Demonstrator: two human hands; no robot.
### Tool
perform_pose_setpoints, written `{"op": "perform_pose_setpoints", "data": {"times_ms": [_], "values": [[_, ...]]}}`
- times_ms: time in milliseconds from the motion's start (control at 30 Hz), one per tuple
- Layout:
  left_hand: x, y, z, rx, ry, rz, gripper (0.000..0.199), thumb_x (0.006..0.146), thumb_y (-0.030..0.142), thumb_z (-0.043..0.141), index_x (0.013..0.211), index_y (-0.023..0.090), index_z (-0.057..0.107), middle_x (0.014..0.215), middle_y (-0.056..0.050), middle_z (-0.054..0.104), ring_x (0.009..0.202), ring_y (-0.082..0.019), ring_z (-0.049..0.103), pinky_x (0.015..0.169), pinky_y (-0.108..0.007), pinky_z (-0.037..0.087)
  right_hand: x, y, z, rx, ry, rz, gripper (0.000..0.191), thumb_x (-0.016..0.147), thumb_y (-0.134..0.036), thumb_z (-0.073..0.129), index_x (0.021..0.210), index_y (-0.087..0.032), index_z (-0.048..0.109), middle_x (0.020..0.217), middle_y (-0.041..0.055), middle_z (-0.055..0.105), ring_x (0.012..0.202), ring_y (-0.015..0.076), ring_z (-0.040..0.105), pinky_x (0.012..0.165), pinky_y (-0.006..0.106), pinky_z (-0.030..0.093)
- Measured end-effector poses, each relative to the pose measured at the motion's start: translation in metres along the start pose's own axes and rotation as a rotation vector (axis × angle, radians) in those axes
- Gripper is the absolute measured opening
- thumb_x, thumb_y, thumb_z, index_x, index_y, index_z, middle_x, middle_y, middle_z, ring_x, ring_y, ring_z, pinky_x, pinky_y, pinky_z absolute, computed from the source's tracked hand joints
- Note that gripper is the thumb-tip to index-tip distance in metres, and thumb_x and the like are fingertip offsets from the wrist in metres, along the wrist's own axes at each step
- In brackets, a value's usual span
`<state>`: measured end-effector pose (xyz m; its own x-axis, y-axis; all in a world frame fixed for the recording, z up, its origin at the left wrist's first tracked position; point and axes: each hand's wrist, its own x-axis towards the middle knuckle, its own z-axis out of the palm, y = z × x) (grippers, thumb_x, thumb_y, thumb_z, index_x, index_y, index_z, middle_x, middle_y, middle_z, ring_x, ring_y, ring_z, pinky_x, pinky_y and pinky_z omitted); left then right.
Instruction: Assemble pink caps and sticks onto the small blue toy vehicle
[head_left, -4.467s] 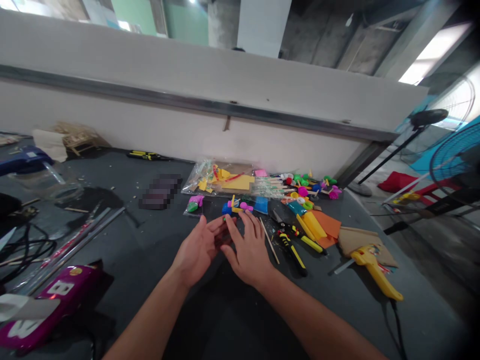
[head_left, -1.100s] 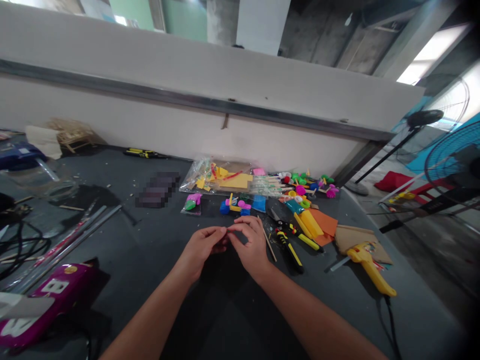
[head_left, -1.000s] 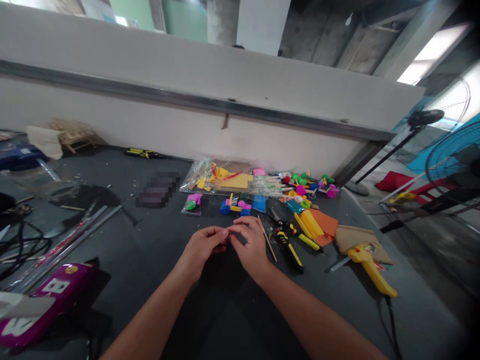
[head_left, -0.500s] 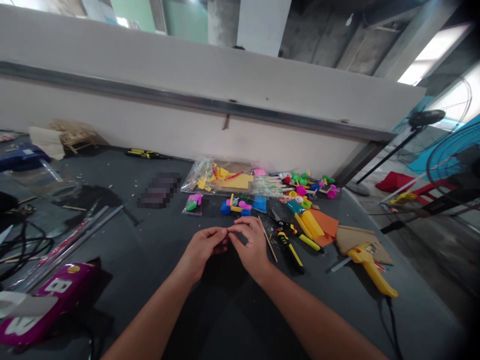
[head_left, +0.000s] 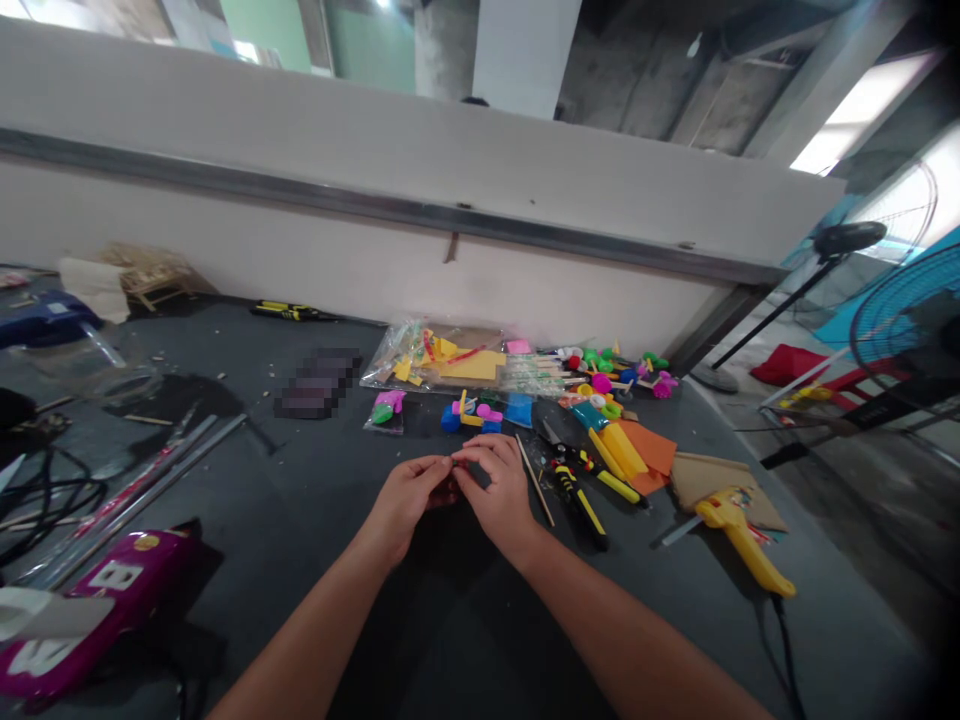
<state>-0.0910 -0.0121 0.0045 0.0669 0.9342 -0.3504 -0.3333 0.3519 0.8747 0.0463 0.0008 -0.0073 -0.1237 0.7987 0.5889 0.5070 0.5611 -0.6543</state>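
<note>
My left hand [head_left: 405,500] and my right hand [head_left: 499,490] meet over the middle of the dark table, fingertips pinched together. Whatever they pinch is hidden or too small to make out. Just beyond the fingers lie blue, yellow and pink clay pieces [head_left: 471,412] and a blue packet [head_left: 519,409]. A thin wooden stick [head_left: 535,482] rests right of my right hand. Farther right are black-and-yellow pliers [head_left: 579,500], with a second yellow-handled tool [head_left: 611,480] beside them. A small bag with pink and green clay [head_left: 387,408] lies beyond my left hand.
A yellow glue gun [head_left: 742,535] lies on cardboard [head_left: 694,478] at right, near orange sheets [head_left: 651,448]. Clear bags of craft parts [head_left: 469,362] lie along the partition [head_left: 337,245]. At left are a purple device [head_left: 112,610], clear tubes [head_left: 172,480] and cables [head_left: 49,500].
The fingers shift very slightly while staying pinched together. The view tilts a little; the things on the table stay where they were.
</note>
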Motion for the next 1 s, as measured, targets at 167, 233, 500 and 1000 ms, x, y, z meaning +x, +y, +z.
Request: {"op": "perform_pose_setpoints", "data": {"times_ms": [167, 233, 500, 1000], "values": [[0.0020, 0.0000, -0.0021, 0.040, 0.004, 0.002, 0.028, 0.066, 0.040, 0.072, 0.078, 0.014, 0.070, 0.074, -0.003, 0.063, 0.068, -0.011, 0.056, 0.067, -0.025, 0.048, 0.0015, 0.0010, -0.0014, -0.013, 0.023, -0.001, 0.011, 0.079, -0.018, 0.061, 0.084, -0.025, 0.069, 0.092, 0.0035, 0.061, 0.096, 0.0196, 0.053, 0.086, 0.038, 0.044], [0.0027, 0.0005, -0.0032, 0.044, 0.003, 0.009, 0.027, 0.065, 0.039, 0.073, 0.075, 0.014, 0.069, 0.072, -0.002, 0.061, 0.068, -0.011, 0.055, 0.067, -0.024, 0.048, 0.0017, 0.0013, -0.0010, -0.012, 0.026, -0.012, 0.014, 0.080, -0.017, 0.060, 0.086, -0.025, 0.070, 0.093, 0.0036, 0.061, 0.096, 0.0192, 0.053, 0.085, 0.037, 0.044], [0.0027, 0.0004, -0.0039, -0.018, 0.009, 0.013, 0.026, 0.061, 0.037, 0.076, 0.072, 0.015, 0.069, 0.070, -0.001, 0.060, 0.065, -0.010, 0.053, 0.065, -0.023, 0.046, 0.0011, 0.0020, 0.0006, 0.026, -0.002, -0.022, 0.020, 0.080, -0.018, 0.060, 0.097, -0.027, 0.067, 0.094, 0.0028, 0.063, 0.097, 0.0189, 0.053, 0.086, 0.037, 0.044], [0.0037, -0.0015, -0.0019, 0.225, 0.102, 0.155, 0.025, 0.065, 0.039, 0.072, 0.076, 0.016, 0.070, 0.072, -0.002, 0.064, 0.067, -0.013, 0.056, 0.067, -0.026, 0.046, 0.0027, 0.0027, -0.0020, -0.008, 0.043, -0.008, 0.010, 0.080, -0.017, 0.061, 0.084, -0.023, 0.069, 0.090, 0.0037, 0.062, 0.094, 0.0188, 0.053, 0.084, 0.036, 0.044]]}}
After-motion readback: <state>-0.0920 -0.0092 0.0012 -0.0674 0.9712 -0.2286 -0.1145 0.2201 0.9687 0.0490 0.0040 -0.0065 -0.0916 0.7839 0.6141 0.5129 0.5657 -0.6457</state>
